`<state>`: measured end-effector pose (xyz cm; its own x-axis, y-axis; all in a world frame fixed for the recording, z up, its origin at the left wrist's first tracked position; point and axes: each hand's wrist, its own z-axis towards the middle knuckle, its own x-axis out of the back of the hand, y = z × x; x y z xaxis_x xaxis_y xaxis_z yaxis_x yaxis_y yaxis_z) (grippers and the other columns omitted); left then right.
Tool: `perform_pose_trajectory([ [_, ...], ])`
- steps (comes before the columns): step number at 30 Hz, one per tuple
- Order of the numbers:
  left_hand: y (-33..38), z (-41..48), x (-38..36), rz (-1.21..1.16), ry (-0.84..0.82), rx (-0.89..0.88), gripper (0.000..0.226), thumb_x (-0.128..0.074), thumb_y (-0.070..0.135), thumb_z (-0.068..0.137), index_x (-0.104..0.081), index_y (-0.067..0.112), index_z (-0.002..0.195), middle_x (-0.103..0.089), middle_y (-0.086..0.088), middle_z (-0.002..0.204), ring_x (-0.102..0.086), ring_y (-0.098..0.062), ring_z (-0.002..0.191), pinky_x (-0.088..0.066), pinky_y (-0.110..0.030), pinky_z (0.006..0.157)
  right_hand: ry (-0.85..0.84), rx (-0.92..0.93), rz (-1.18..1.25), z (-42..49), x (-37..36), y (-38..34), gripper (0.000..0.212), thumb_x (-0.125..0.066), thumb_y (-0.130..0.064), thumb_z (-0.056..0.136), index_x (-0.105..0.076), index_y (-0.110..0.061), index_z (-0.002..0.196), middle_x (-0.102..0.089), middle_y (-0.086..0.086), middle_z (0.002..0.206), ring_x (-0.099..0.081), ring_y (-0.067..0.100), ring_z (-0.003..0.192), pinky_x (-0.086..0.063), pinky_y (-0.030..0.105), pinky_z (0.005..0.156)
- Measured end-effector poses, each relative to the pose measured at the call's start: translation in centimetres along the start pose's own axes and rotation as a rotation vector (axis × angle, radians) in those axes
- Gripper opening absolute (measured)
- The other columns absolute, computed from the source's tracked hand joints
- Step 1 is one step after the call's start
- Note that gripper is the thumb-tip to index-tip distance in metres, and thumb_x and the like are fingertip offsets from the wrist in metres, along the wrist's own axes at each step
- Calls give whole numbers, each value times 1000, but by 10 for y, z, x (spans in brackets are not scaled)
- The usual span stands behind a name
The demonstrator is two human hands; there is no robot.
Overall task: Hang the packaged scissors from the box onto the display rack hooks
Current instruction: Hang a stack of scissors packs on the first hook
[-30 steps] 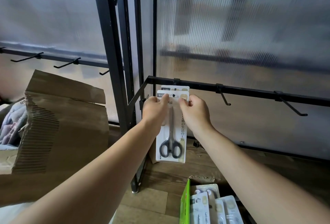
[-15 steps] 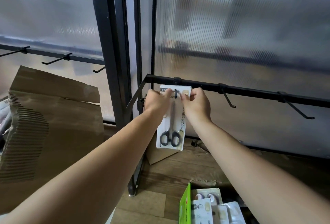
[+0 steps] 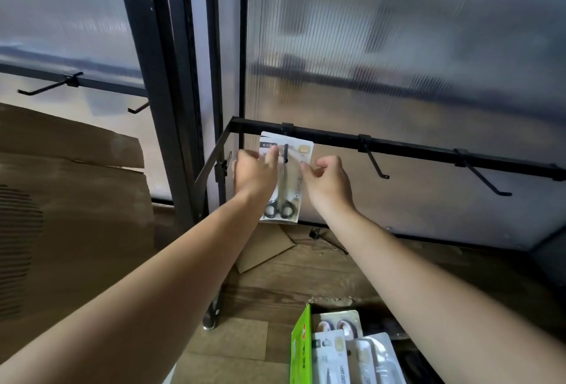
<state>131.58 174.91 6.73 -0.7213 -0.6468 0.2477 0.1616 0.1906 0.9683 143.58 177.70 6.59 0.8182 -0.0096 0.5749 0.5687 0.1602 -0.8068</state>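
My left hand (image 3: 254,175) covers the left of the pack (image 3: 291,190); its print is unreadable. The box (image 3: 301,350) is cut off below.

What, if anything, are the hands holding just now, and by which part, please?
The left hand grips the packaged scissors at the card's upper left edge, beside the hook. Whether the right hand pinches its right edge cannot be told.

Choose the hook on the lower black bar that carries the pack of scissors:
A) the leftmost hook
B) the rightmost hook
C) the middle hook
A: the pack of scissors hangs on the leftmost hook, while the middle hook and the rightmost hook are bare.
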Motion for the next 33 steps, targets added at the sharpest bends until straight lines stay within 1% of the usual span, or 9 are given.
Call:
perform_pose_trajectory([
  [4,-19,-18,-1,44,73,23,52,-53,52,89,-52,6,113,-55,-22,118,-61,-35,98,-54,-43,70,-47,9,-11,-6,11,15,37,-52,-39,97,-49,-12,122,-54,-1,111,-51,16,96,-38,26,77],
  [6,-31,-38,-3,108,90,6,49,-50,49,91,-49,9,118,-52,-19,120,-58,-35,105,-54,-48,77,-73,18,-20,-12,20,23,34,-51,-39,98,-51,-13,120,-52,-5,107,-49,14,96,-34,24,76],
  [9,-40,-75,-14,225,45,-105,38,-50,39,95,-49,11,120,-50,-10,122,-53,-28,111,-45,-36,90,-124,41,-37,-20,38,39,30,-50,-39,99,-53,-14,116,-52,-8,101,-49,12,94,-34,24,76],
  [16,-18,-133,-83,421,-234,-293,29,-49,28,96,-49,11,119,-49,-9,121,-50,-27,110,-42,-38,96,-209,9,-174,-40,94,110,28,-48,-40,99,-55,-16,111,-58,-5,99,-53,16,89,-36,27,69],
  [20,-8,-154,-139,503,-384,-240,29,-49,28,93,-50,12,117,-51,-11,122,-50,-28,111,-41,-35,94,-223,14,-240,-48,136,154,19,-52,-34,98,-55,-17,105,-61,-5,100,-57,15,90,-46,30,75],
  [23,-4,-176,-173,548,-490,-181,29,-51,27,90,-51,11,115,-54,-12,120,-54,-30,107,-44,-36,91,-173,9,-270,-57,167,187,14,-55,-30,97,-58,-16,101,-62,-5,94,-58,16,87,-42,28,70],
  [28,-10,-223,-202,634,-703,-216,22,-58,26,88,-53,16,106,-54,0,97,-50,-18,86,-37,-27,73,-250,-110,-288,-79,205,235,14,-60,-21,94,-61,-9,100,-67,7,98,-63,26,92,-51,48,86],
  [31,-19,-243,-205,732,-832,-313,5,-55,22,90,-51,22,89,-56,2,86,-52,-16,76,-40,-27,65,-311,-98,-345,-90,220,251,13,-61,-25,93,-61,-13,99,-66,3,98,-63,22,91,-52,48,85],
  [33,-26,-252,-204,761,-862,-366,9,-53,17,90,-51,24,85,-55,2,83,-56,-21,80,-45,-29,68,-323,-85,-350,-97,229,258,16,-63,-29,92,-62,-14,99,-67,0,96,-63,20,90,-53,45,85],
])
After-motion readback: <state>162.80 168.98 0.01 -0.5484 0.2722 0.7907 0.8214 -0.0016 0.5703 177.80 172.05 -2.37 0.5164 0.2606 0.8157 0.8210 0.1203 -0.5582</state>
